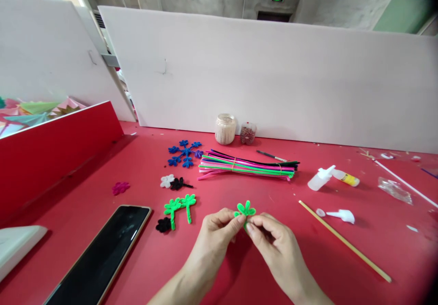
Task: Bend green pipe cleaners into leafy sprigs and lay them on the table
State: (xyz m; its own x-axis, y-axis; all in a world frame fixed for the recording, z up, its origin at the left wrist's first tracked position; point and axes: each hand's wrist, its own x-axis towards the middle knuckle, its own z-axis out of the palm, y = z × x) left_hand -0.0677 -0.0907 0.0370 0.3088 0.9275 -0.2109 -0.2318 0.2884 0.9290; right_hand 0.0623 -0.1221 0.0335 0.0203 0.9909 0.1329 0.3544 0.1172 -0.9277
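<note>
Between my two hands a green pipe-cleaner flower (245, 208) stands with its petals up. My left hand (219, 229) pinches it from the left side, just under the petals. From the right, the thumb and finger of my right hand (273, 236) pinch its lower part; fingertips hide most of the stem. To the left lie two finished-looking green pipe-cleaner flowers (173, 208) with twisted stems. A black flower (163, 225) touches them. Behind these are a white flower (167, 181) and a black flower with a stem (178, 184).
A bundle of pipe cleaners (246, 165) lies ahead, near blue flowers (185, 152) and a glass jar (225, 129). At right are a glue bottle (320, 178), a white nozzle cap (344, 216) and a wooden stick (345, 241). A phone (102, 259) lies at left, below a magenta flower (121, 187).
</note>
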